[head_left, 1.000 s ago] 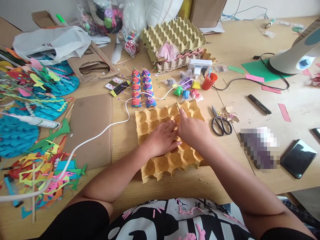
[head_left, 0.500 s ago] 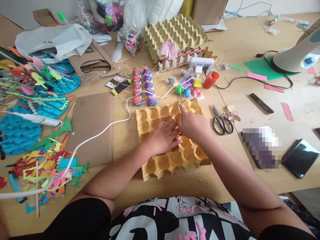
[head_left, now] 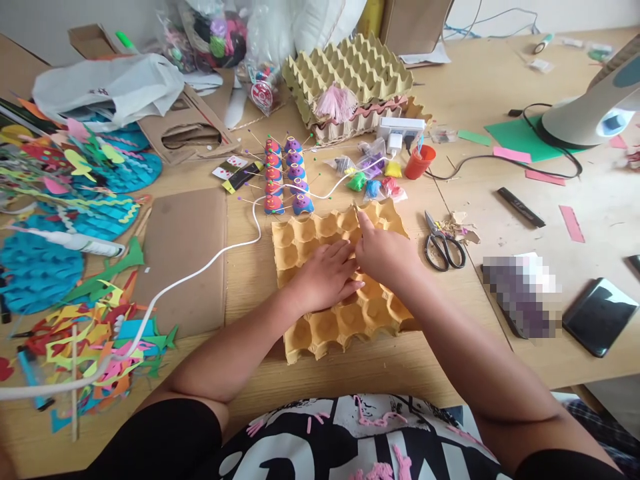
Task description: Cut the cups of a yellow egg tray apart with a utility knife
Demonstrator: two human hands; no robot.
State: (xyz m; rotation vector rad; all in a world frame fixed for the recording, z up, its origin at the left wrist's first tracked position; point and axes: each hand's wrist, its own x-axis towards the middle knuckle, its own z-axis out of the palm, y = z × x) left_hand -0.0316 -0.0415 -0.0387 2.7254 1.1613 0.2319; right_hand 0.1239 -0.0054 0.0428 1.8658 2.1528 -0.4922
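A yellow-orange egg tray (head_left: 320, 333) lies on the wooden table in front of me. My left hand (head_left: 327, 277) rests on its middle, palm down with the fingers apart. My right hand (head_left: 383, 250) touches the tray beside it, the index finger stretched toward the far edge; its other fingers are partly hidden. Neither hand shows anything held. Beyond the tray stand two rows of small painted egg-cup figures, red (head_left: 273, 173) and purple (head_left: 296, 172), with pins sticking out. Black scissors (head_left: 443, 250) lie right of the tray beside torn scraps.
Cardboard (head_left: 185, 260), a white cable (head_left: 200, 267) and colourful paper scraps (head_left: 90, 340) lie at the left. Behind are stacked egg trays (head_left: 350, 73), a red cup (head_left: 420, 162) and clay bags (head_left: 373, 189). A lamp (head_left: 575, 127) and a black phone (head_left: 600, 317) sit at the right.
The view has shifted very slightly. Both hands keep nearly the same place on the tray.
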